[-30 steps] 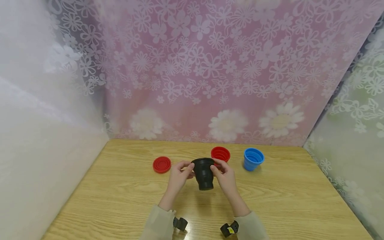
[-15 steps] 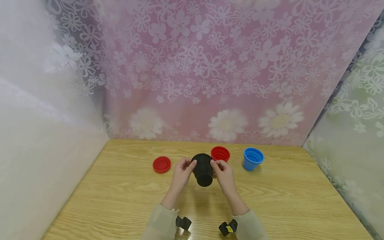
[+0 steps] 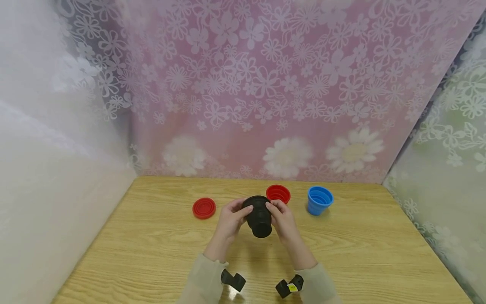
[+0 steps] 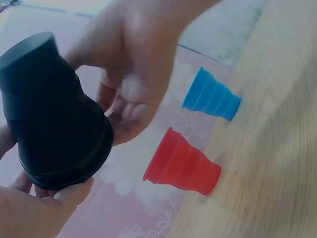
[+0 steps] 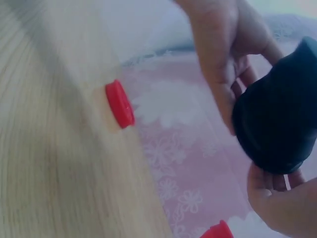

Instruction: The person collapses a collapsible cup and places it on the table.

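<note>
A black collapsible cup (image 3: 260, 216), drawn out to its full stepped height, is held above the table between both hands. Its wide rim faces away and its narrow base points down toward the person. The left hand (image 3: 230, 219) grips the cup's left side near the rim, thumb on the outer wall. On the opposite side the right hand (image 3: 282, 219) grips it the same way. In the left wrist view the cup (image 4: 54, 114) shows its stepped wall and flat base, with fingers at the rim. The cup's inside is hidden.
Behind the hands stands an extended red collapsible cup (image 3: 278, 193), partly covered by the black one. A blue collapsible cup (image 3: 319, 200) stands to its right. A flattened red cup (image 3: 204, 208) lies to the left on the wooden table (image 3: 152, 253). Floral curtains (image 3: 243, 105) surround the table.
The black cup has tipped so its base swings up toward the person and its rim leans away. Both hands keep their grip, the left thumb lying further onto the wall.
</note>
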The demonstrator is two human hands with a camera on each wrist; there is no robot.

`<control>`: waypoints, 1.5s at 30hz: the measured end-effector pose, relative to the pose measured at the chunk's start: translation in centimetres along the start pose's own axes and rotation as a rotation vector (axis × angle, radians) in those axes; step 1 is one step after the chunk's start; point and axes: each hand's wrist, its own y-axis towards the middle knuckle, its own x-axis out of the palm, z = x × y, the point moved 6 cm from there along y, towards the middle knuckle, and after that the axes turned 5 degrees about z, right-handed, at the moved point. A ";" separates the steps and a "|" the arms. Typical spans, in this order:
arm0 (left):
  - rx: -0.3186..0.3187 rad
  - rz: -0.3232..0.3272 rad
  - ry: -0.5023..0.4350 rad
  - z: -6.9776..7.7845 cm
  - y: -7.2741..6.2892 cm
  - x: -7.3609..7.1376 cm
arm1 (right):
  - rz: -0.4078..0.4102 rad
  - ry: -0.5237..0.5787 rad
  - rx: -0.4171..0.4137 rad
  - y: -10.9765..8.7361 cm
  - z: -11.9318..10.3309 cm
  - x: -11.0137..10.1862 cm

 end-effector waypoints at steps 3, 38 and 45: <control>0.006 0.005 0.045 0.1 0.1 -0.1 | -0.064 0.079 0.056 0.0 -0.1 0.4; 0.495 0.045 0.711 4.4 -2.4 2.0 | -0.009 -0.699 -0.419 -0.2 -1.2 0.7; 0.320 0.031 0.556 3.4 -1.8 1.1 | 0.005 -0.681 -0.436 -0.3 -1.6 0.7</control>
